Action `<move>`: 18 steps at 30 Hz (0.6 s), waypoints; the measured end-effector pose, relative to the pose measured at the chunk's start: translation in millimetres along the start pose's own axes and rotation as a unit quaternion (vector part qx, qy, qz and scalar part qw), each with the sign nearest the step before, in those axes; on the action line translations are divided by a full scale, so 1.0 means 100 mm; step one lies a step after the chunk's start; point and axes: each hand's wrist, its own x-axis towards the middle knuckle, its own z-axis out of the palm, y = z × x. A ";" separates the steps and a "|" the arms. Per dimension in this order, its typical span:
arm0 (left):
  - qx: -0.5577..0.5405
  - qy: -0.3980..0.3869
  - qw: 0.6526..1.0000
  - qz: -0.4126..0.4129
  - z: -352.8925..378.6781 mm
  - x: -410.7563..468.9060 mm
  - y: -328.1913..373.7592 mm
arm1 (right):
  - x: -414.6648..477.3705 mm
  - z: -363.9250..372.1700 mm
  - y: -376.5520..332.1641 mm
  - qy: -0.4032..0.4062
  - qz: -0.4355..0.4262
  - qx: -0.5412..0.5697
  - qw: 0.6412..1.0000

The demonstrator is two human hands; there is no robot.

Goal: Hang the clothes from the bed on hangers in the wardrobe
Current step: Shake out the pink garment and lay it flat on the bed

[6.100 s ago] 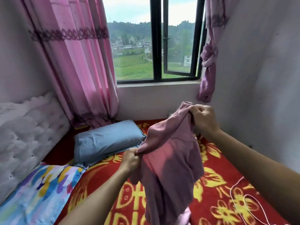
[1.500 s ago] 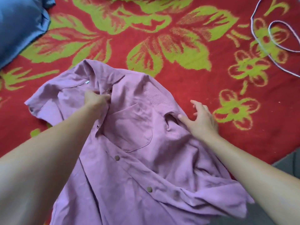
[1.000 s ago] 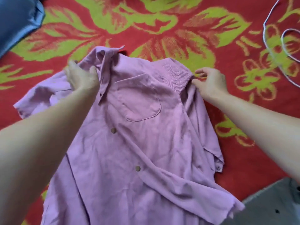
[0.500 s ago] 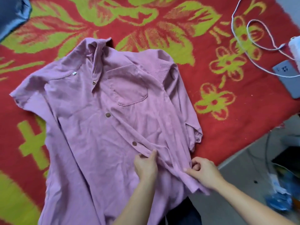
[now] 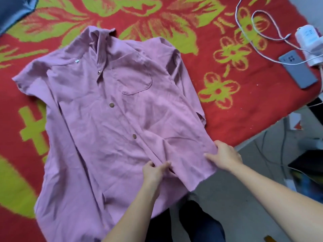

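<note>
A pink button-up shirt (image 5: 104, 119) lies spread front-up on the red bed cover (image 5: 227, 110), collar toward the far side, hem hanging over the near bed edge. My left hand (image 5: 154, 172) pinches the button placket near the hem. To its right, my right hand (image 5: 223, 157) grips the shirt's right front panel at the bed edge. No hanger or wardrobe is in view.
A blue pillow (image 5: 14, 9) sits at the top left corner. A white cable (image 5: 258, 32), a white charger (image 5: 309, 41) and a grey phone (image 5: 297, 69) lie on the bed at the right. Grey floor (image 5: 236, 198) with cables and dark objects lies beyond the bed edge.
The shirt went from held up in the air to lying flat on the bed. Both hands moved from the collar and shoulder down to the hem, and the right front panel is now pulled out flatter.
</note>
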 end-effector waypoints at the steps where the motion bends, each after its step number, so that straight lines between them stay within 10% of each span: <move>1: 0.022 0.003 1.000 0.021 0.06 -0.06 -0.07 | 0.00 0.03 0.04 0.002 0.003 -0.027 1.000; 6: 0.092 0.139 0.984 0.070 -0.05 -0.19 -0.48 | 0.08 -0.03 0.36 0.058 0.040 0.001 0.998; 18: 0.262 0.193 0.945 0.027 -1.15 -0.63 -0.45 | -0.48 -0.27 -0.34 0.082 -0.174 -0.116 0.974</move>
